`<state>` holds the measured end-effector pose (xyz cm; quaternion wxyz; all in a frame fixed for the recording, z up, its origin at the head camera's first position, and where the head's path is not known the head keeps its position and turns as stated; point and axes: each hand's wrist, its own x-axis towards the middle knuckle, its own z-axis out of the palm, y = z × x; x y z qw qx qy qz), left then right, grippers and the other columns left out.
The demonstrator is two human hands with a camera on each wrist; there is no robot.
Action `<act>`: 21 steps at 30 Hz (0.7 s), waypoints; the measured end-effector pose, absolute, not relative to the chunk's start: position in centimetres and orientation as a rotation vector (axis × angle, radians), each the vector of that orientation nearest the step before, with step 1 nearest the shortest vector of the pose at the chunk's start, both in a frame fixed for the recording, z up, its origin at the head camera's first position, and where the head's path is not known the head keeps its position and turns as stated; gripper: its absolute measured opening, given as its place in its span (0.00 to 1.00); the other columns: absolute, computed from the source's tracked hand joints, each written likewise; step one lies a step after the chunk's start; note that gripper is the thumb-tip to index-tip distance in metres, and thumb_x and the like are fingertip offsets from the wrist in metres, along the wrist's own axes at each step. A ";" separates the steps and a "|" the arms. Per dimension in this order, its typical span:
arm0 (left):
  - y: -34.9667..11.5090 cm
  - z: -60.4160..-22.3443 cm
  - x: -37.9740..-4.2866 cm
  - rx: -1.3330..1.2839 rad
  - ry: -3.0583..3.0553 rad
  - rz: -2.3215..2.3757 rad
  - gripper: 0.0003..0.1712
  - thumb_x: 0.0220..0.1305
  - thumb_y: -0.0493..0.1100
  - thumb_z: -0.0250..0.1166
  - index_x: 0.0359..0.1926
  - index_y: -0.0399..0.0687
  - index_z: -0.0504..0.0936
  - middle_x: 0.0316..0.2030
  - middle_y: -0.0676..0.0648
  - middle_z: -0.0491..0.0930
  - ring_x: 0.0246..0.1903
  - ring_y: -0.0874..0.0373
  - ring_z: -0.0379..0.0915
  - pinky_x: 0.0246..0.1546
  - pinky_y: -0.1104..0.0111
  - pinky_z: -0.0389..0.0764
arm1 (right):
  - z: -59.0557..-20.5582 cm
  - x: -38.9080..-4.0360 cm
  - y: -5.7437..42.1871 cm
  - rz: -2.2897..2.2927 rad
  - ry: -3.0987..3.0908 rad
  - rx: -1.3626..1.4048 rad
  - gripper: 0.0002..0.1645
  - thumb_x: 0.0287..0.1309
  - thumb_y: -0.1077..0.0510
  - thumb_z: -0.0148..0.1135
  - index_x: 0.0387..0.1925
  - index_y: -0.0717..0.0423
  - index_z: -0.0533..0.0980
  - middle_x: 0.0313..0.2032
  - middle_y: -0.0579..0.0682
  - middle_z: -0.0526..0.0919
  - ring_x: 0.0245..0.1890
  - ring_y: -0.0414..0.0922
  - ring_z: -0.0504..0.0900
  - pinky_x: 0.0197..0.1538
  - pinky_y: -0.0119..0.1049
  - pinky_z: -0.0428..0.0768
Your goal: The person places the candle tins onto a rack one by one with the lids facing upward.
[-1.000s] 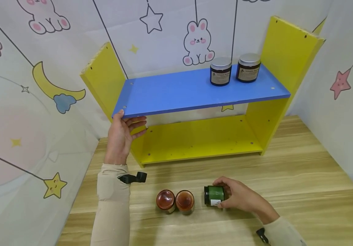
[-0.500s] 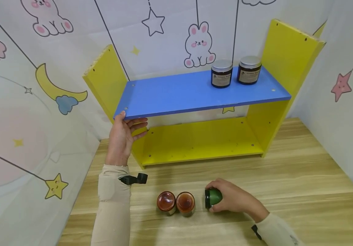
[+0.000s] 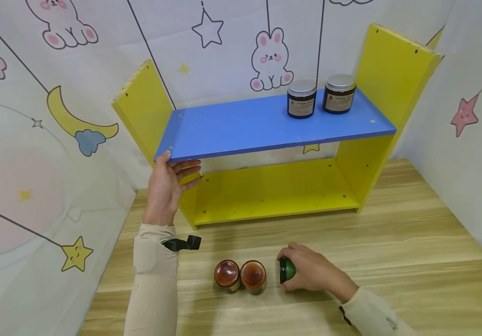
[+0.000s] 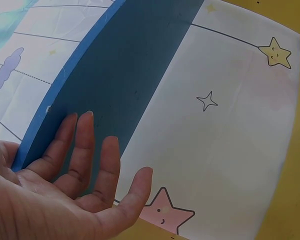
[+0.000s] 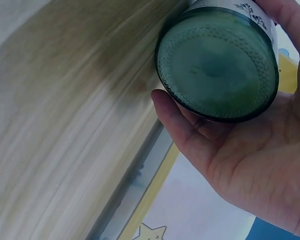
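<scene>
My left hand (image 3: 165,186) grips the left front corner of the blue shelf board (image 3: 241,126). Its thumb lies over the top, and the loosely spread fingers (image 4: 82,150) are underneath, as the left wrist view shows. Down on the wooden table, my right hand (image 3: 310,269) holds a green glass jar (image 3: 290,269) lying on its side with its dark lid facing left. Its round base (image 5: 215,67) faces the right wrist camera, with the fingers and thumb curved about the sides. Just left of it stand two amber jars, one (image 3: 226,274) close beside the other (image 3: 253,275).
Two dark jars with silver lids, one (image 3: 301,100) left of the other (image 3: 339,95), stand at the right of the blue board. Yellow side panels (image 3: 396,79) rise at both ends, with a yellow bottom shelf (image 3: 262,191) below. Printed cloth walls (image 3: 224,70) enclose the wooden table (image 3: 417,252).
My right hand has shifted a little left and covers more of the green jar, whose label is now hidden in the head view. The left hand stays at the board's corner.
</scene>
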<state>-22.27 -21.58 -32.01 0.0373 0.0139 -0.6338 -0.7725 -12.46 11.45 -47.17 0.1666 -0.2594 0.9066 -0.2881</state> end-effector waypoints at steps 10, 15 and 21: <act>-21.6 -32.0 -22.2 0.050 -1.954 -2.368 0.32 0.81 0.60 0.37 0.77 0.52 0.55 0.47 0.45 0.83 0.54 0.45 0.77 0.58 0.48 0.74 | -47.0 -12.4 11.0 -0.745 2.610 -0.726 0.33 0.44 0.48 0.79 0.54 0.49 0.78 0.51 0.46 0.78 0.51 0.48 0.76 0.47 0.56 0.77; -21.6 -32.1 -22.2 0.048 -1.954 -2.362 0.33 0.81 0.59 0.37 0.78 0.52 0.53 0.46 0.46 0.83 0.55 0.44 0.77 0.58 0.48 0.74 | -46.9 -12.3 10.8 -0.708 2.624 -0.693 0.34 0.45 0.48 0.79 0.56 0.50 0.78 0.55 0.50 0.78 0.55 0.52 0.76 0.50 0.61 0.76; -21.6 -32.0 -22.2 0.039 -1.947 -2.366 0.32 0.81 0.60 0.37 0.78 0.52 0.55 0.47 0.45 0.83 0.53 0.46 0.78 0.61 0.44 0.72 | -46.9 -12.2 10.7 -0.698 2.643 -0.699 0.35 0.43 0.48 0.80 0.55 0.52 0.78 0.49 0.47 0.78 0.47 0.47 0.75 0.44 0.56 0.77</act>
